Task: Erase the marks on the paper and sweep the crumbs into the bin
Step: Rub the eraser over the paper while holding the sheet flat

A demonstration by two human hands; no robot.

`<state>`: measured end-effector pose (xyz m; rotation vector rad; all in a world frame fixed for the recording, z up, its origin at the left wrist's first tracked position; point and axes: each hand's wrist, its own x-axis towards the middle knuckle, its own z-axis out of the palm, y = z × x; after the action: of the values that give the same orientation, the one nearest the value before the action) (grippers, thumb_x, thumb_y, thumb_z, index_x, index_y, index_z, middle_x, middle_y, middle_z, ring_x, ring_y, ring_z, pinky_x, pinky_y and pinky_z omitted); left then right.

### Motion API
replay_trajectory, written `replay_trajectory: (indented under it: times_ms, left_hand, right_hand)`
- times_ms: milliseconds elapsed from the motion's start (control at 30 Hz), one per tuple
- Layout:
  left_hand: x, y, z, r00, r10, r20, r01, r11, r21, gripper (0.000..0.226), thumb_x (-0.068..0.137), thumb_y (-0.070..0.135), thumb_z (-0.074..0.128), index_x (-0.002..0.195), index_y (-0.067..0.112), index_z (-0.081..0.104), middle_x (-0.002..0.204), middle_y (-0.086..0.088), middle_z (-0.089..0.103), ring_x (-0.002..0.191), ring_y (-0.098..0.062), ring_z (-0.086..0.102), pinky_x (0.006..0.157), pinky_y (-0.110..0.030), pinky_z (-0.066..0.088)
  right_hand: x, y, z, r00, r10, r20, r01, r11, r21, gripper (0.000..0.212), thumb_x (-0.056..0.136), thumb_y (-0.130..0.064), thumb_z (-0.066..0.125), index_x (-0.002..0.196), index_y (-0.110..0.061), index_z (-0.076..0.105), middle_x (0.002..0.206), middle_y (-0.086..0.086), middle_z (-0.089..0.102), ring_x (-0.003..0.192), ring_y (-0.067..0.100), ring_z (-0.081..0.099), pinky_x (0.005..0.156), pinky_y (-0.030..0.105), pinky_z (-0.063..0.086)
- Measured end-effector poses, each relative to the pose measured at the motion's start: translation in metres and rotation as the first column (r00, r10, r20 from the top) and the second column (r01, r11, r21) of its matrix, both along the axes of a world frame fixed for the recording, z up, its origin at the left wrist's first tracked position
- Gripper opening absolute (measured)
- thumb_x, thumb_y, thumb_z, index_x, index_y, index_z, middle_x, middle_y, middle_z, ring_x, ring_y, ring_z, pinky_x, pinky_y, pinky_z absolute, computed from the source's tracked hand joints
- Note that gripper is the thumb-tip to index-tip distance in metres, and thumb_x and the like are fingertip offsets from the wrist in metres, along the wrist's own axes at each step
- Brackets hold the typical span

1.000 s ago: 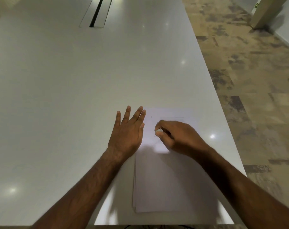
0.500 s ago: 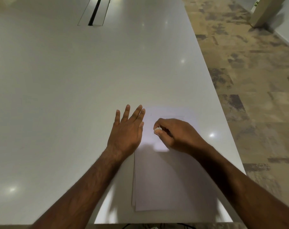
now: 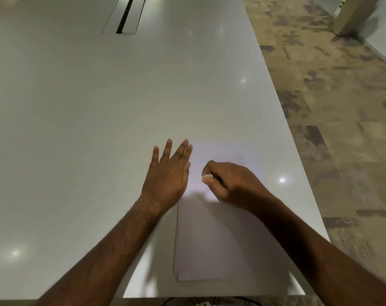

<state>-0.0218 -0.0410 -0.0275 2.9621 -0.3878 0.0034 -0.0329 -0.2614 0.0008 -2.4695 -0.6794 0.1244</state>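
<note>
We are in the erasing step. Our left hand (image 3: 167, 175) lies flat with fingers straight and spread, pressing on the table (image 3: 99, 129) right at the left edge of the paper (image 3: 220, 239), apparently to steady the sheet. Our right hand (image 3: 231, 184) has its fingers curled round a small white eraser (image 3: 207, 176), pinched between thumb and forefinger and held down on the upper part of the sheet. The paper sits near the right edge of the table, and seems to be the top of a thin stack. Faint pencil marks (image 3: 228, 156) show just beyond the right hand, though the glare washes them out and we cannot tell how much remains.

We judge the next move calls for short strokes over those lines with the left hand holding firm. We cannot make out any crumbs, and no bin is in view, so the sweeping is not yet begun. A dark slot (image 3: 123, 14) runs along the far table.
</note>
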Motion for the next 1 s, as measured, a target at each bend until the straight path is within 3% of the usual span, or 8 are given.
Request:
replay_trajectory:
  times_ms: [167,367,600,833,1000]
  left_hand:
    - [0.0,0.0,0.001,1.0,-0.003,0.01,0.003,1.0,-0.005,0.054,0.111,0.035,0.019,0.163,0.026,0.014,0.17,0.009,0.009,0.158,-0.026,-0.001,0.126,-0.055,0.008]
    - [0.0,0.001,0.0,1.0,-0.012,0.02,0.012,1.0,0.012,0.053,0.111,0.033,0.018,0.163,0.024,0.019,0.17,0.007,0.015,0.157,-0.029,0.007,0.124,-0.057,0.013]
    - [-0.001,0.0,0.0,0.999,-0.011,0.03,0.011,1.0,0.005,0.053,0.111,0.033,0.019,0.163,0.024,0.019,0.169,0.008,0.015,0.157,-0.03,0.009,0.124,-0.058,0.014]
    - [0.0,0.0,0.0,1.0,-0.015,0.018,0.015,1.0,-0.001,0.053,0.111,0.034,0.019,0.163,0.023,0.018,0.17,0.008,0.015,0.157,-0.03,0.008,0.124,-0.059,0.013]
    - [0.0,0.0,0.001,1.0,-0.01,0.023,0.01,1.0,0.005,0.052,0.111,0.032,0.021,0.162,0.023,0.021,0.169,0.008,0.016,0.157,-0.031,0.01,0.123,-0.059,0.015]
  right_hand:
    - [-0.01,-0.005,-0.003,0.998,0.054,-0.012,-0.054,0.998,-0.023,0.007,0.105,-0.029,0.059,0.099,-0.028,0.062,0.086,-0.014,0.065,0.078,0.01,0.055,0.069,0.026,0.045]
    - [0.012,-0.006,0.005,0.999,-0.027,-0.038,0.026,0.999,-0.024,0.009,0.106,-0.034,0.055,0.098,-0.032,0.056,0.077,-0.019,0.057,0.079,0.0,0.054,0.064,0.026,0.037]
    - [-0.006,-0.013,0.002,0.991,0.08,-0.103,-0.083,0.996,-0.03,0.009,0.106,-0.034,0.056,0.097,-0.032,0.059,0.085,-0.012,0.064,0.083,0.01,0.056,0.07,0.032,0.048]
    - [0.012,-0.011,0.008,0.997,-0.033,-0.07,0.029,0.999,-0.045,0.01,0.107,-0.033,0.054,0.098,-0.03,0.057,0.084,-0.013,0.064,0.079,0.011,0.057,0.066,0.033,0.045]
    - [-0.004,-0.012,0.004,0.987,0.013,-0.159,-0.02,0.999,-0.042,0.011,0.107,-0.035,0.054,0.097,-0.032,0.058,0.087,-0.016,0.064,0.084,0.008,0.058,0.07,0.029,0.047]
